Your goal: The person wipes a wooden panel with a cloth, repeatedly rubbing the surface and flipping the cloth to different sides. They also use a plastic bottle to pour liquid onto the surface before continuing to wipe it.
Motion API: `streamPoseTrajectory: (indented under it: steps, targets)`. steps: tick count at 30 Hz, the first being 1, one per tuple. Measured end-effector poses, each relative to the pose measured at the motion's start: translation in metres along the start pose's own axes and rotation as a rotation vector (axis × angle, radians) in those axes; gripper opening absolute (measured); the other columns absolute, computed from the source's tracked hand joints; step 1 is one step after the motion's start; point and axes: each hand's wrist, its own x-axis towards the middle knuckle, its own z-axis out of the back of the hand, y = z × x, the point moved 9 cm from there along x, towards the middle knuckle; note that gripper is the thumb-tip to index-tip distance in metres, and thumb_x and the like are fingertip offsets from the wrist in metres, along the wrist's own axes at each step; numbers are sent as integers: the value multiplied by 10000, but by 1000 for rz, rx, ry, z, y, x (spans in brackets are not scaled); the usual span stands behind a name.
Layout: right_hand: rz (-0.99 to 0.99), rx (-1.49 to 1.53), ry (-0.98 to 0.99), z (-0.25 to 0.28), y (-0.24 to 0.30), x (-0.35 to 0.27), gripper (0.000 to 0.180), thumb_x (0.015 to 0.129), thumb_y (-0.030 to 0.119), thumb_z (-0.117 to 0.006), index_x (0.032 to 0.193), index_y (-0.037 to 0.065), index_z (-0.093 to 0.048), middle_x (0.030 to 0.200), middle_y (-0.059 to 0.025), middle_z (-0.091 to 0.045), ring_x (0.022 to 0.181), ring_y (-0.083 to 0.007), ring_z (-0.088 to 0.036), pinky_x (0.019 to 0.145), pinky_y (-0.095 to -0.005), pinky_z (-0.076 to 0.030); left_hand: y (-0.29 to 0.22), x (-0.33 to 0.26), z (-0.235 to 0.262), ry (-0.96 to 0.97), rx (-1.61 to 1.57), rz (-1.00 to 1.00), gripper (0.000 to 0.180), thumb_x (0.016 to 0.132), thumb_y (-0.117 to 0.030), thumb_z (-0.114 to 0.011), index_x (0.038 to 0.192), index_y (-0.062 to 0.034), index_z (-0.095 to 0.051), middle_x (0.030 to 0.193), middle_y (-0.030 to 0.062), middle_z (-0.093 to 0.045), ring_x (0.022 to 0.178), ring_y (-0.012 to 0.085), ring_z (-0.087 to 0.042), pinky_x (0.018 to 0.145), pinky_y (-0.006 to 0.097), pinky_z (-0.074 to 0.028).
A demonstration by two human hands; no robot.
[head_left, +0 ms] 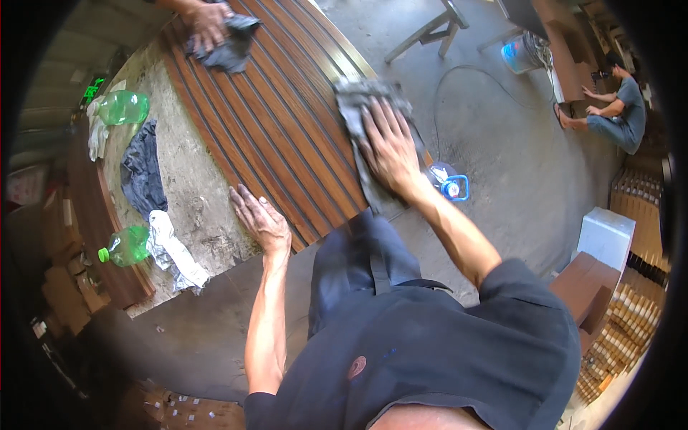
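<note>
A slatted brown wooden panel (287, 115) with dark grooves lies before me on a worn, stained worktop (193, 179). My right hand (390, 147) presses flat on a dirty grey rag (351, 104) at the panel's right edge, fingers stretched out over the cloth. Part of that rag hangs down past the edge. At the panel's near left edge rests my left hand (261, 221), its fingers extended and holding nothing. Across the panel, at the far left, another person's hand (208, 25) lies on a dark grey rag (233, 43).
Left of the panel lie two green plastic bottles (123, 107), a dark cloth (142, 172) and a white cloth (172, 251). A blue-handled container (451, 188) stands on the floor at right. Farther off are a wooden trestle (433, 32), a bucket (519, 56) and a seated person (620, 107).
</note>
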Motion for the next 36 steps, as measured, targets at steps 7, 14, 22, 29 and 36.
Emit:
streamPoseTrajectory:
  steps: [7, 14, 22, 29, 36]
  targets:
    - [85, -1, -100, 14, -43, 64, 524, 1005, 316, -484, 1396, -32, -490, 1494, -260, -425, 1415, -395, -373, 1174, -460, -298, -12, 9, -4, -16, -39, -62, 528, 1038, -179, -388, 1483, 99, -323, 1536, 343, -289, 1418, 501, -305, 1173, 546, -254]
    - [-30, 10, -101, 0, -24, 32, 547, 1002, 291, -494, 1410, -71, -448, 1507, -291, -388, 1395, -441, -380, 1158, -479, -305, 3, 0, 1, 17, -51, -20, 528, 1058, -212, -359, 1504, 67, -308, 1551, 341, -259, 1437, 491, -277, 1188, 543, -231]
    - [77, 73, 156, 0, 16, -18, 656, 961, 323, -529, 1427, -120, -395, 1558, -301, -291, 1484, -417, -237, 1221, -483, -172, 1, -1, 7, 18, -56, -45, 536, 1046, -199, -355, 1492, 95, -309, 1548, 342, -268, 1451, 483, -254, 1200, 516, -219]
    - [220, 93, -192, -24, 29, 101, 449, 902, 81, -487, 1322, -72, -524, 1466, -258, -455, 1391, -412, -399, 1157, -477, -323, 2, 22, 1, 34, -61, -34, 536, 1037, -195, -405, 1480, 96, -321, 1543, 356, -256, 1438, 504, -261, 1193, 545, -220]
    - [544, 459, 181, -20, 102, -36, 483, 860, 64, -558, 1327, -57, -538, 1459, -251, -469, 1421, -388, -382, 1179, -475, -303, 9, -55, 22, -7, -114, 114, 554, 1029, -248, -429, 1475, 74, -357, 1528, 308, -333, 1446, 467, -275, 1198, 529, -218]
